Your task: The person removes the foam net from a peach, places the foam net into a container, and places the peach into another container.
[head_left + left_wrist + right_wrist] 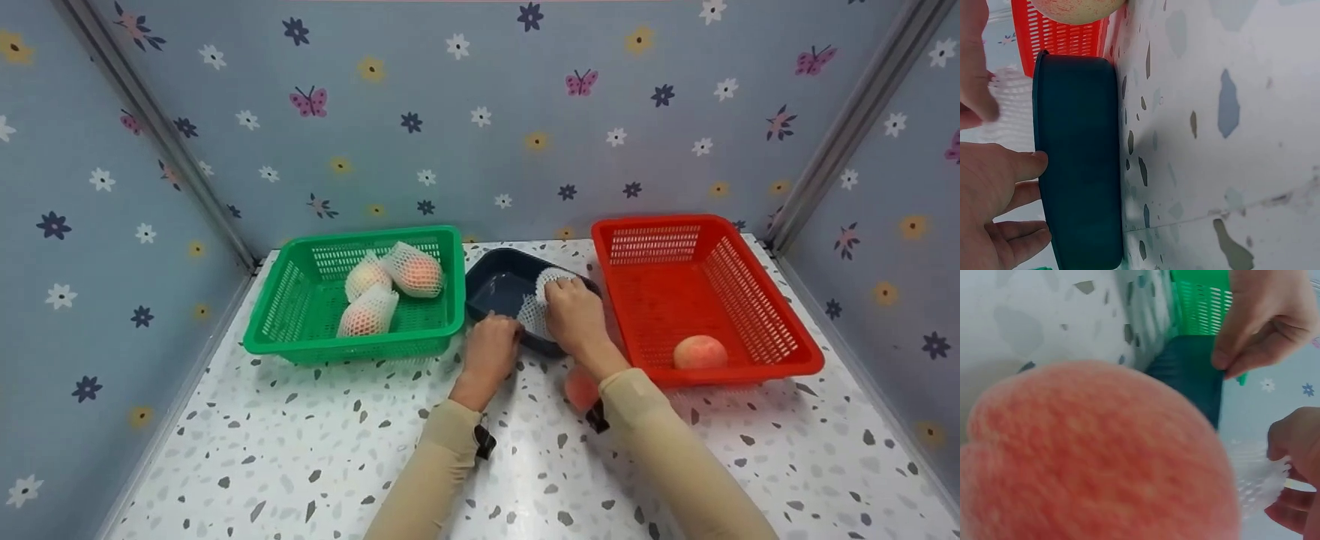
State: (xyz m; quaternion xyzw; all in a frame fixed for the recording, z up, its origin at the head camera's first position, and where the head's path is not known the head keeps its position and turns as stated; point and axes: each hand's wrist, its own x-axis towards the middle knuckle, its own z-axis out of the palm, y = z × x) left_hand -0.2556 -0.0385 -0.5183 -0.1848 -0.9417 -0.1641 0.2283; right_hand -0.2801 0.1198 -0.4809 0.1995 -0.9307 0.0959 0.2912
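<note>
Flowered wall behind; left hand pinches the dark tray at its near rim, right hand clamps fingers on white foam netting, tray's right side!

The left basket stood toward the far left corner of the counter, the right basket toward its far right corner, a basin between them, a wall panel behind. Three netted peaches lay in the left basket's right half. Foam netting was at the basin's right side. One peach sat inside the right basket's near edge, a second peach beside its near left corner.
</note>
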